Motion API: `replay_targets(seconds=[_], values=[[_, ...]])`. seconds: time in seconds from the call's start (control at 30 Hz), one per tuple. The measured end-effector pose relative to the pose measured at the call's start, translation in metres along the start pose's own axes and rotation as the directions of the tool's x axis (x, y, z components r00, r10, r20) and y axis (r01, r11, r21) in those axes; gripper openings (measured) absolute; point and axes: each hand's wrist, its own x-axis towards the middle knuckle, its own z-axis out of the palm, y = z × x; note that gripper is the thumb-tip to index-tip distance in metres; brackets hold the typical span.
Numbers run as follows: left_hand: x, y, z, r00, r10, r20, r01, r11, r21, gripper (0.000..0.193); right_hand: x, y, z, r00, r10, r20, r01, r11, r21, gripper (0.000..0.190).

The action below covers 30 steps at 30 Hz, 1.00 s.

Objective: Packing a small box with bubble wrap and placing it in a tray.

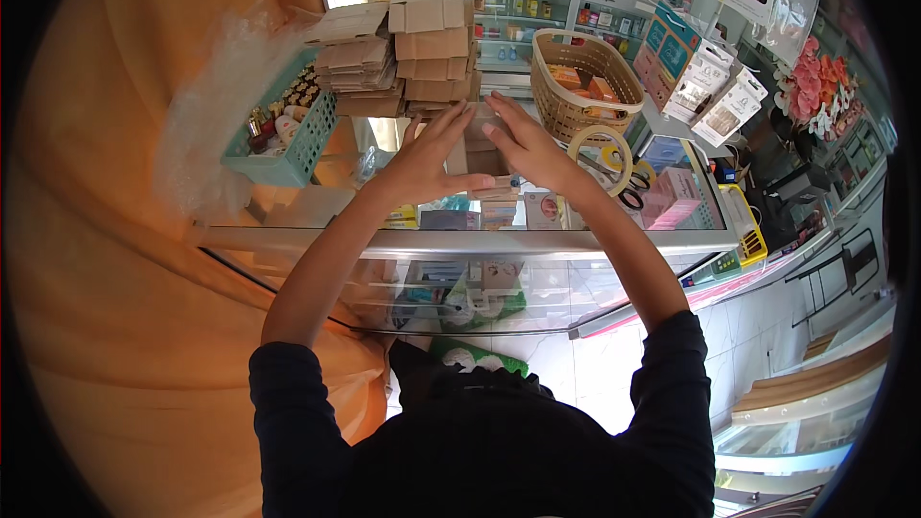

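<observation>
Between my hands on the glass counter stands a small brown cardboard box (483, 162), its inside partly visible from above. My left hand (432, 162) lies along its left side, fingers at the far end and thumb across the near end. On the other side my right hand (536, 151) holds the right edge, with the thumb bent over the opening and the fingers at the far right corner. Parts of the box are covered by both hands. Right of my right wrist, a roll of tape (624, 162) stands on edge beside black-handled scissors (633, 191).
Stacks of flattened cardboard boxes (432, 43) rise behind my left hand. A teal basket (277, 169) of bottles sits left, near clear plastic wrap (209, 115). A tan basket (622, 104) with orange packs stands back right. The counter's metal front edge (460, 241) runs below my forearms.
</observation>
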Motion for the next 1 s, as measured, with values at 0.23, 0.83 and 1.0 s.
replay_targets(seconds=[0.23, 0.83, 1.0], values=[[0.002, -0.002, -0.014, 0.999, -0.037, -0.038, 0.037, 0.999, -0.011, 0.083, -0.001, -0.012, -0.011, 1.0, -0.018, 0.018, 0.019, 1.0, -0.018, 0.057], [-0.084, -0.012, -0.077, 0.99, -0.099, -0.098, 0.122, 0.952, 0.28, 0.057, 0.045, -0.085, 0.033, 0.926, -0.293, 0.239, 0.352, 0.899, -0.261, 0.058], [-0.112, -0.014, -0.1, 0.973, -0.199, -0.121, 0.226, 0.93, 0.29, 0.058, 0.074, -0.108, 0.06, 0.872, -0.378, 0.31, 0.436, 0.889, -0.142, 0.056]])
